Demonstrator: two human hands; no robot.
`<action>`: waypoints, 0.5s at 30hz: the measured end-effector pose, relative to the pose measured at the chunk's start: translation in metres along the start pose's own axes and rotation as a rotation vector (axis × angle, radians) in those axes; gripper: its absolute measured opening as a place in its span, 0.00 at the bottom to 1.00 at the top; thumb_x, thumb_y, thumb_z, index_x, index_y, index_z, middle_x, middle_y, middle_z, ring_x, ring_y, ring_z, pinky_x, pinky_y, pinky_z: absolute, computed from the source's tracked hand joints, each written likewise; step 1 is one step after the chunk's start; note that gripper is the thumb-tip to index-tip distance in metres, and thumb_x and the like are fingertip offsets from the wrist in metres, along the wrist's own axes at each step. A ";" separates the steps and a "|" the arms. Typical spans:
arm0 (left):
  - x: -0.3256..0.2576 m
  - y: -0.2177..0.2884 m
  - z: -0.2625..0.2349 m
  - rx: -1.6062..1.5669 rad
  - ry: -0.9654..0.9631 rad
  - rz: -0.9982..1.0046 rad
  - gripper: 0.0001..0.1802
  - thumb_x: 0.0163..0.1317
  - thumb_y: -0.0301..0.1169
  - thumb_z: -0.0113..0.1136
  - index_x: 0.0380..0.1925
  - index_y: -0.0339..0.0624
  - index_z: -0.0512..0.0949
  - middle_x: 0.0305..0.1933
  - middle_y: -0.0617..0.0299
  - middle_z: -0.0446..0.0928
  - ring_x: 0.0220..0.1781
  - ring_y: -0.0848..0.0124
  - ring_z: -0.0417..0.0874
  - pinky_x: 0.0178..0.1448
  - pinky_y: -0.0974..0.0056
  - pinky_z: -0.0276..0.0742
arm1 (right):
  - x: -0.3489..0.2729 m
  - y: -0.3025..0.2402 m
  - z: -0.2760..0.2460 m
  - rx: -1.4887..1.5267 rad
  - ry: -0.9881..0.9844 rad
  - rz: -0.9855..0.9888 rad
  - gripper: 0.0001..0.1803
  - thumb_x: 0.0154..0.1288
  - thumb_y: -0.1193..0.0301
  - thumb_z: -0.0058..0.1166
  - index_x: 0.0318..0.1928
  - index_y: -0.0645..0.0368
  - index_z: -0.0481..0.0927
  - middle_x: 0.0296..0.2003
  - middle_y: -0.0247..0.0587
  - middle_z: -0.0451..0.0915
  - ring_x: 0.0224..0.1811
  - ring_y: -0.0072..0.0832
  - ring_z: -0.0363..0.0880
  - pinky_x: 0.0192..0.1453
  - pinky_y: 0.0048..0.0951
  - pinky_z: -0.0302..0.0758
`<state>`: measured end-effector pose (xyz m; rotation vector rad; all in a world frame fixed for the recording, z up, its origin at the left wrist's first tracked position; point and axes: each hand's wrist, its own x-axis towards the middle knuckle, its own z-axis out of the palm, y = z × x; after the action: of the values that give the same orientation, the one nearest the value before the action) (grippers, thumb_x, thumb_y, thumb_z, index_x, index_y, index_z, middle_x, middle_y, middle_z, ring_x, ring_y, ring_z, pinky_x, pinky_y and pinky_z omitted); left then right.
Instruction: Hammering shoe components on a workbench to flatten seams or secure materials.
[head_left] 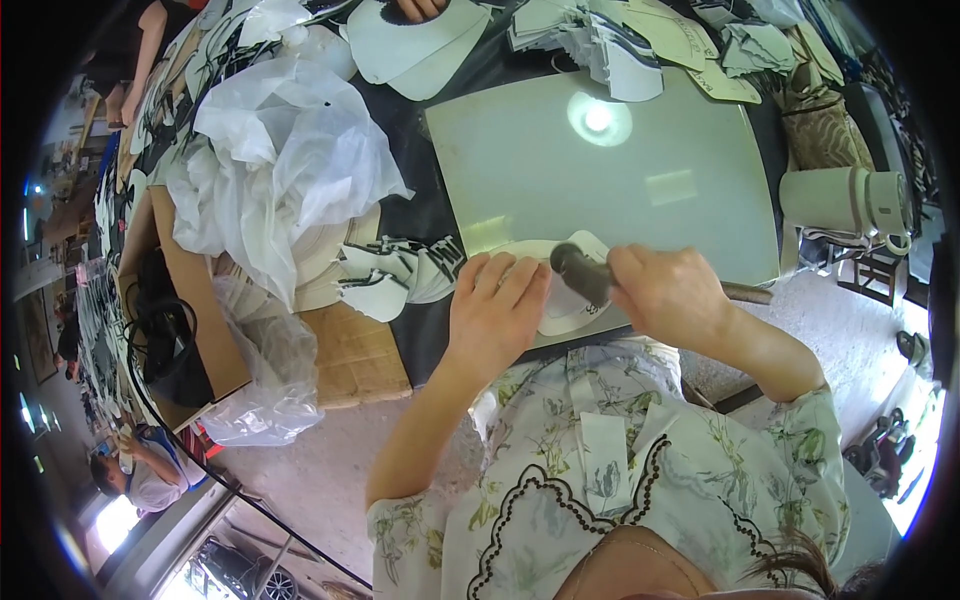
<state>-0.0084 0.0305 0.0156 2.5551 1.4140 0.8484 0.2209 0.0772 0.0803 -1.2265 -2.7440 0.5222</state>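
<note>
Crumpled white plastic sheeting (285, 160) sits off to the left. The left hand (497, 308) lies flat, fingers spread, pinning a white cut piece (562, 305) on the pale green board (610, 170); the right hand (668, 292) grips a dark roller (583, 272) over that piece.

1. A small manufacturing workshop is shown, apparently one where shoe parts are made.
2. A dark worktable (420, 330) is covered with stacks of cut white pieces (400, 275), shaped like shoe uppers or insoles.
3. A pale green work board (600, 170) is laid on the table as a pressing surface.
4. Crumpled plastic sheeting (280, 160) and an open cardboard box (200, 330) are set beside the piles.
5. More cut pieces (620, 45) are heaped at the far edge.
6. Other workers (135, 470) are seen at further stations on a bare concrete floor (330, 470).
</note>
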 end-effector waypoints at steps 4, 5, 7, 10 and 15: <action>0.000 0.001 -0.001 0.006 -0.010 -0.009 0.15 0.51 0.26 0.68 0.41 0.39 0.82 0.47 0.62 0.77 0.49 0.61 0.78 0.54 0.54 0.72 | 0.000 -0.003 0.001 -0.044 -0.126 0.020 0.19 0.71 0.57 0.52 0.32 0.61 0.72 0.20 0.41 0.77 0.18 0.40 0.79 0.21 0.38 0.75; -0.001 0.001 0.000 -0.002 -0.012 -0.019 0.15 0.51 0.26 0.68 0.42 0.39 0.82 0.47 0.62 0.78 0.49 0.60 0.78 0.55 0.54 0.72 | 0.001 -0.005 -0.002 -0.035 -0.107 0.014 0.19 0.71 0.57 0.52 0.32 0.61 0.72 0.19 0.41 0.77 0.18 0.40 0.79 0.21 0.38 0.75; 0.000 0.002 0.000 -0.001 0.004 -0.034 0.16 0.51 0.26 0.68 0.42 0.39 0.82 0.47 0.61 0.78 0.49 0.60 0.78 0.55 0.54 0.73 | 0.001 -0.003 0.006 -0.036 -0.129 0.028 0.19 0.71 0.57 0.52 0.32 0.61 0.72 0.19 0.41 0.77 0.18 0.40 0.79 0.21 0.37 0.74; -0.007 0.009 0.006 0.004 0.050 -0.081 0.16 0.51 0.26 0.67 0.43 0.38 0.82 0.49 0.60 0.78 0.50 0.59 0.78 0.56 0.53 0.74 | -0.001 -0.003 0.009 -0.036 -0.159 0.049 0.19 0.71 0.58 0.52 0.31 0.61 0.72 0.19 0.41 0.77 0.18 0.40 0.79 0.20 0.37 0.74; -0.013 0.020 0.013 0.086 0.075 -0.139 0.16 0.52 0.25 0.66 0.43 0.37 0.81 0.50 0.59 0.78 0.51 0.58 0.78 0.57 0.52 0.76 | -0.001 -0.004 0.008 -0.017 -0.152 0.052 0.19 0.71 0.58 0.52 0.31 0.62 0.72 0.19 0.42 0.77 0.18 0.40 0.79 0.19 0.37 0.73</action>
<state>0.0078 0.0114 0.0060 2.4736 1.6630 0.8882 0.2164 0.0719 0.0742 -1.3173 -2.8524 0.6229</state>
